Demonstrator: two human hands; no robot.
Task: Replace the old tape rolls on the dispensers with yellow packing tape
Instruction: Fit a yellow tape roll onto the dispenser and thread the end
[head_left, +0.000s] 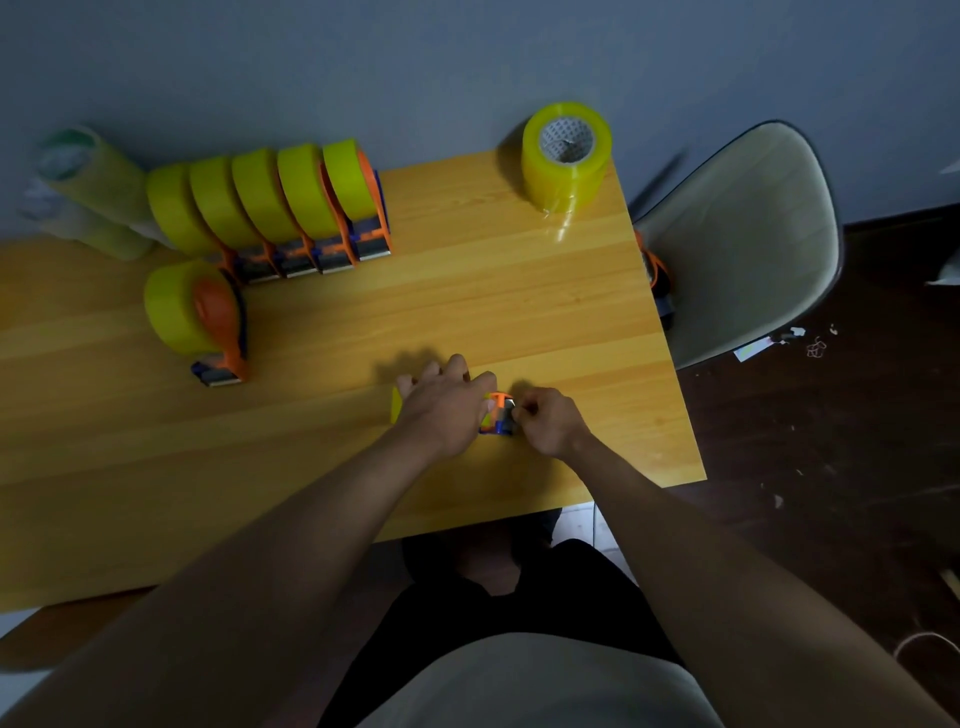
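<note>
From above the person's head, both bare arms reach over the light wooden table (467, 291). The left hand (447, 410) lies spread over a yellow roll of packing tape (397, 405) seated in a small orange-and-blue plastic tape dispenser (500, 415), fingers draped across the top so that only a sliver of yellow shows at the hand's left edge. The right hand (545, 421) is curled narrow, its fingertips pinched at the dispenser's metal cutter end; whether it grips a tape end there is too small to tell.

Toward the far left of the table stands a row of five orange dispensers (291, 208), each loaded with yellow tape, packed side by side on edge. Just in front of that row a sixth loaded orange dispenser (202, 317) sits alone. At the far right corner rises a stack of translucent yellow tape rolls (566, 156), upright, its white core facing up. At the far left lie blurred pale rolls in wrapping (88, 187). Beside the table's right edge is a pale moulded chair (748, 234), with another orange dispenser (657, 280) wedged between chair and table edge.
</note>
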